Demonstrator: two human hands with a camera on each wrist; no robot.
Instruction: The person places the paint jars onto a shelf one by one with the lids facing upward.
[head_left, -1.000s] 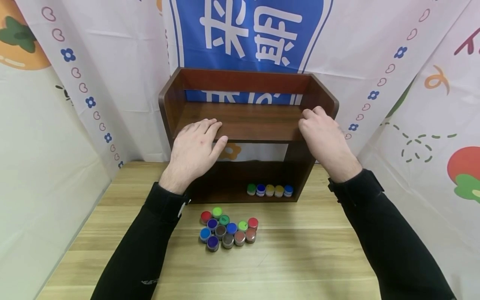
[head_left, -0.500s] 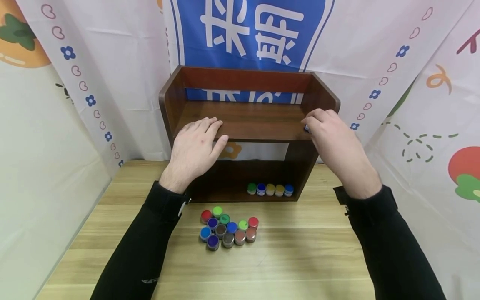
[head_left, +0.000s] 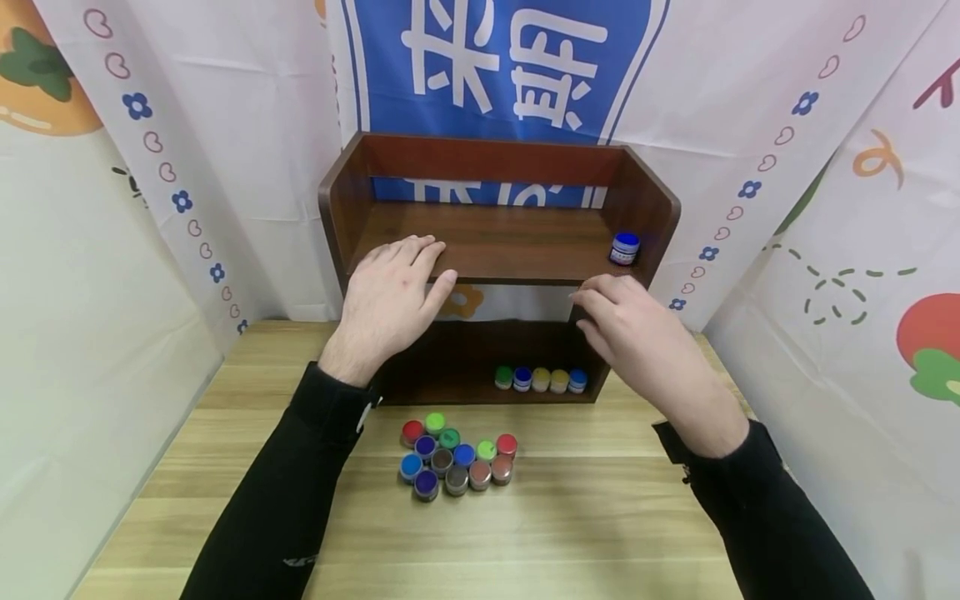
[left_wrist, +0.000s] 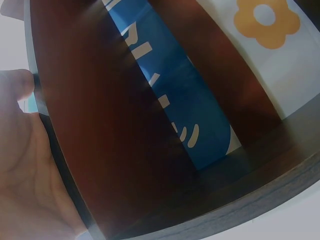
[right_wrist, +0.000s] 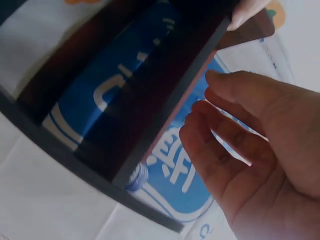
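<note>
My left hand (head_left: pixel 393 300) lies on the left part of the upper board of a dark brown wooden shelf (head_left: pixel 495 246), fingers straight. A small paint jar with a blue lid (head_left: pixel 624 248) stands upright at the right end of that board. Just below and in front of it hovers my right hand (head_left: pixel 637 337), apart from the jar. In the right wrist view the right hand (right_wrist: pixel 260 135) has loosely bent fingers with nothing between them. On the lower level, several jars (head_left: pixel 540 381) with green, blue and yellow lids form a row towards the right.
A cluster of several small jars (head_left: pixel 456 458) in red, green, blue, brown and grey sits on the wooden table (head_left: pixel 600 517) before the shelf. Printed white cloth (head_left: pixel 255 167) hangs behind and at both sides. The shelf's right side panel (head_left: pixel 652 192) rises beside the blue-lidded jar.
My right hand has let go of the blue-lidded jar on the upper board and drawn back, down towards me. The jar is now fully visible. My left hand has stayed in place.
</note>
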